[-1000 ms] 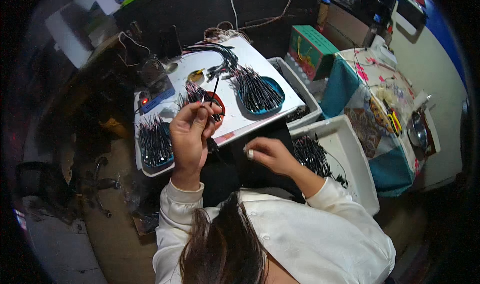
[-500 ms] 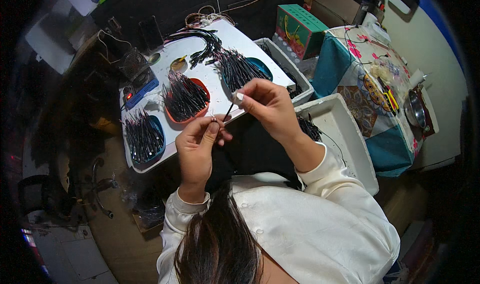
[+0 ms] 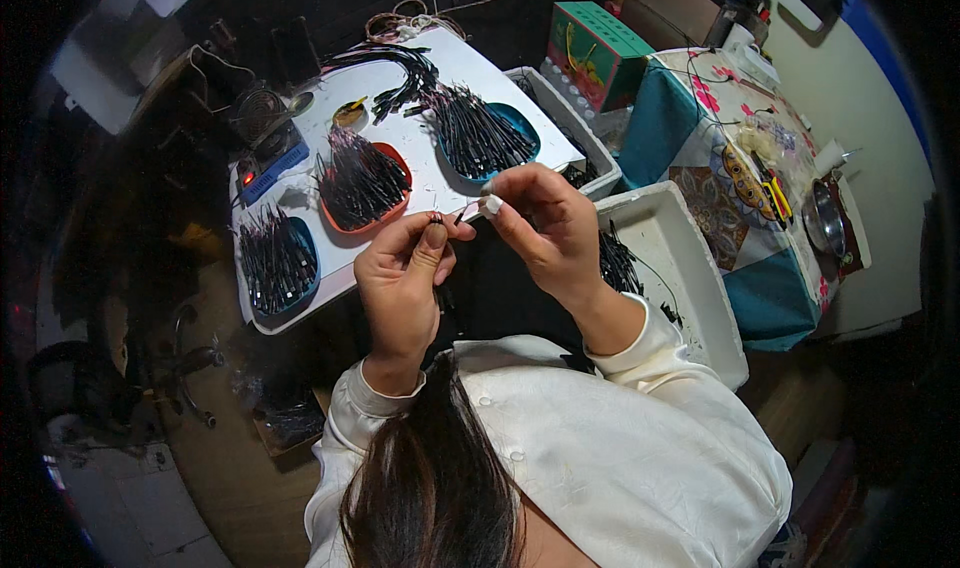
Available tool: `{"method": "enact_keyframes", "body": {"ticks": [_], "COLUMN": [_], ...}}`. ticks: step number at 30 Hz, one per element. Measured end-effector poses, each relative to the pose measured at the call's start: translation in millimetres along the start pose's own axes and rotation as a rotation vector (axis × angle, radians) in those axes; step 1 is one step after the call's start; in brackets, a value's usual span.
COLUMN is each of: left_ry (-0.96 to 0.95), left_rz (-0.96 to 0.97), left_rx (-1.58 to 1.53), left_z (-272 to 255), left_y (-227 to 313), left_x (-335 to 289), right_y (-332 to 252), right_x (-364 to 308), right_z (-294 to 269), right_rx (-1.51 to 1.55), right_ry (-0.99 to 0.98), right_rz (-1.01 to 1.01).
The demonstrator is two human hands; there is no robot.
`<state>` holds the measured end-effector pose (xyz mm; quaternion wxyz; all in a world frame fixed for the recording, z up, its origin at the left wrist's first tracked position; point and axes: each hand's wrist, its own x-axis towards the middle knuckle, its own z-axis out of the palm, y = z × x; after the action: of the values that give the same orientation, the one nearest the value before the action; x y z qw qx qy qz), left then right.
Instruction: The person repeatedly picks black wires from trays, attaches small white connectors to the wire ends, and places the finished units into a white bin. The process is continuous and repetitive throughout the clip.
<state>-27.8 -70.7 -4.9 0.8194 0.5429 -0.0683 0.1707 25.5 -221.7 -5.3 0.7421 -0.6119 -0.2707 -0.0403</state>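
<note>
My left hand (image 3: 400,278) is closed over the near edge of the white table, thumb pressed against the index finger on short black cables with bare wire ends. A dark cable piece (image 3: 459,219) shows by its fingertips. Close beside it, my right hand (image 3: 548,236) pinches with thumb and index finger at the thin, pale wire end of that cable. Beyond my hands, bunches of black cables lie in an orange tray (image 3: 398,208), a teal tray (image 3: 520,120) at the right and a blue tray (image 3: 308,280) at the left.
A blue box with a red light (image 3: 275,173) and a small round tin (image 3: 350,116) stand on the white table (image 3: 425,183). Foam boxes, one a white bin (image 3: 700,268) holding black cables, are at the right. Behind them are a green carton (image 3: 600,53) and a cloth-covered table (image 3: 765,278).
My right hand's fingertips have dropped slightly, and the dark cable strand stretched between the hands now shows as a short tip with a pale wire end. The view has shifted a little.
</note>
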Motion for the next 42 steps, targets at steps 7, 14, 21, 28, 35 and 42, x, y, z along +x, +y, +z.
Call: {"method": "enact_keyframes", "body": {"ticks": [7, 14, 21, 28, 35, 42], "left_ry": [-0.014, 0.0, -0.108, -0.17, -0.03, -0.111], "left_rz": [-0.071, -0.057, -0.21, -0.3, 0.004, -0.12], "left_rx": [-0.109, -0.123, -0.244, -0.302, 0.116, 0.127], "left_z": [-2.7, -2.1, -9.6, -6.5, 3.4, -3.7], "left_y": [-1.1, -6.9, 1.6, 0.9, -4.6, 0.9], "left_x": [-1.6, -5.1, -2.9, -1.8, -8.2, -10.7], "right_y": [-4.7, 0.2, 1.7, 7.8, 2.2, 10.1], "right_x": [-7.3, -18.4, 0.6, 12.9, -0.4, 0.8], "right_z": [-0.7, 14.9, -24.4, -28.3, -6.0, -2.7], "right_rx": [-0.411, -0.61, 0.107, 0.053, -0.125, 0.474], "right_ry": [0.029, -0.047, -0.142, -0.333, -0.169, -0.285], "right_rz": [-0.229, -0.67, -0.114, -0.061, -0.101, 0.262]}}
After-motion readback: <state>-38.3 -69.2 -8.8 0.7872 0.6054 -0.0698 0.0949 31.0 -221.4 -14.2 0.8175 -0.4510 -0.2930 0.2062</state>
